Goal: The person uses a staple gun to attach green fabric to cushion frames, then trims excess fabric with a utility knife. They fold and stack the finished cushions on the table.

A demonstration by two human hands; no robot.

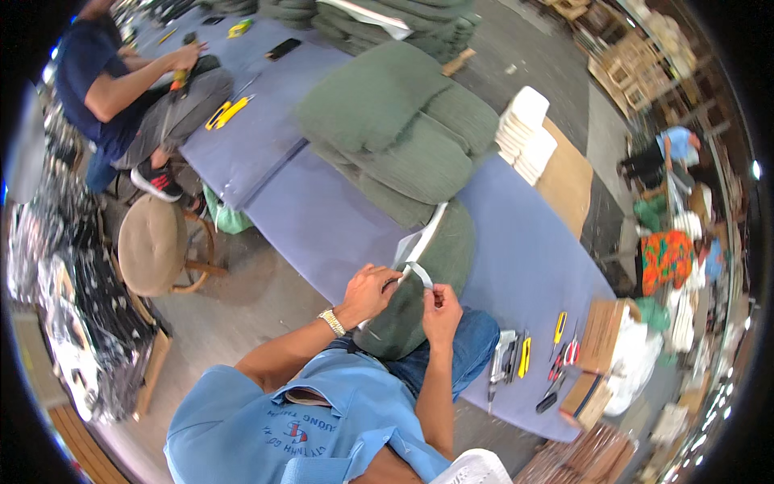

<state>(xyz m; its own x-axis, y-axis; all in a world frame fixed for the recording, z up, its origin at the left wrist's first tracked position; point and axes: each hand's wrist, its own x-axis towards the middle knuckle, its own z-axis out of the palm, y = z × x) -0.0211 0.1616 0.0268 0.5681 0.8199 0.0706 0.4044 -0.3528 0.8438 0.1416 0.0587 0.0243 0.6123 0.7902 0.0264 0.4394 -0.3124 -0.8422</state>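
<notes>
A dark green upholstered cushion [451, 244] rests across my lap and leans on the edge of the blue-topped table. White material shows along its left edge. A thin white strip [420, 273] curls up from that edge, and my right hand [443, 311] pinches its end between thumb and fingers. My left hand [370, 294], with a gold watch at the wrist, grips the cushion's left edge close to where the strip lifts away. Its fingertips are partly hidden against the edge.
More green cushions [379, 121] are piled ahead on the table [322, 218]. At right lie a staple gun [503, 356], a yellow cutter [525, 356], a screwdriver [559, 329] and red-handled scissors [572, 352], beside cardboard boxes [603, 332]. A co-worker [109, 81] sits at left near a round stool [151, 246].
</notes>
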